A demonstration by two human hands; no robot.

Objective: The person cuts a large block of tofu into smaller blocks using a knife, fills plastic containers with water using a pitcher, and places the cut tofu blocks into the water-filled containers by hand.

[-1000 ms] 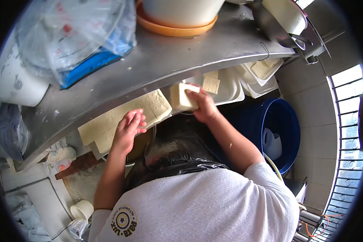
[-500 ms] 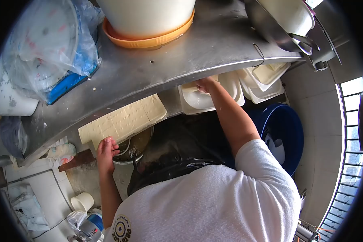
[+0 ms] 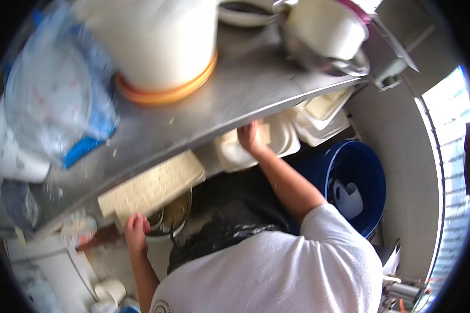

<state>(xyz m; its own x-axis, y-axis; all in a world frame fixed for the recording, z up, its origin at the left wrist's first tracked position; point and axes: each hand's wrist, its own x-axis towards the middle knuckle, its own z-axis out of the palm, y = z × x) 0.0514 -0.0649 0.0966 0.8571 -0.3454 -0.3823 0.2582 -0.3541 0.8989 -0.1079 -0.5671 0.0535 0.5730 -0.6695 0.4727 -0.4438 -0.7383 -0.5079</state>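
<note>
Under the counter's front edge, my right hand [image 3: 251, 137] reaches into a white tray [image 3: 235, 160]. Pale blocks [image 3: 265, 134] lie beside its fingers, which are partly hidden, so I cannot tell whether it grips one. My left hand [image 3: 137, 230] is loosely curled at the near left corner of a long pale slab [image 3: 154, 182], and nothing shows in its fingers. The slab has small pits on its top and lies below the counter edge, above a pot [image 3: 180, 216].
The steel counter [image 3: 193, 122] carries a white bucket [image 3: 156, 47] in an orange dish, a plastic-wrapped item [image 3: 52, 94] and metal pans [image 3: 324, 39]. More white trays [image 3: 324, 117] sit under its right end. A blue barrel [image 3: 373, 182] stands at the right.
My right hand has carried a pale block from beside the slab into the white tray. My left hand has moved down to the slab's left end and curled. The view has shifted.
</note>
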